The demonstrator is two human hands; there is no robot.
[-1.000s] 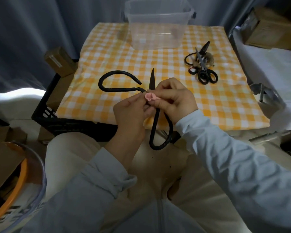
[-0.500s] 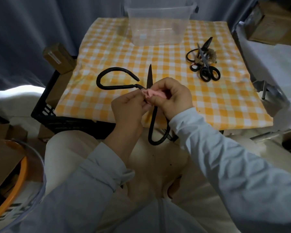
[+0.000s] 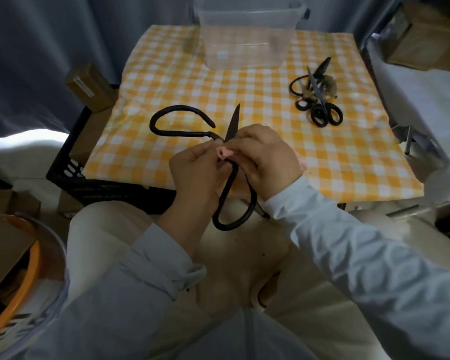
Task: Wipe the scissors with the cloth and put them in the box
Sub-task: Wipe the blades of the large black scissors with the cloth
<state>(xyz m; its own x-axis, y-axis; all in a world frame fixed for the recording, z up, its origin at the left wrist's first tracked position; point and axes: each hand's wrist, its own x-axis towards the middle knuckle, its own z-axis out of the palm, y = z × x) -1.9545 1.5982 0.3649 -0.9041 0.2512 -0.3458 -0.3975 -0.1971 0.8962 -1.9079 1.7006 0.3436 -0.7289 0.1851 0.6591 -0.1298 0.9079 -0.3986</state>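
Head view: left hand [image 3: 192, 172] pinches scissors [image 3: 227, 190] near the pivot over the table's [image 3: 335, 165] near edge, right hand [image 3: 268, 162] fingers curled, pinching pink cloth [image 3: 225, 154] onto them, spare scissors [image 3: 320, 100] farther right, box [image 3: 247, 35] at far edge.

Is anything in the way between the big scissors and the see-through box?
No, nothing visible. The big scissors are held at the table's near edge, the box stands at the far edge, and only bare checked tablecloth lies between. The smaller scissors lie off to the right.
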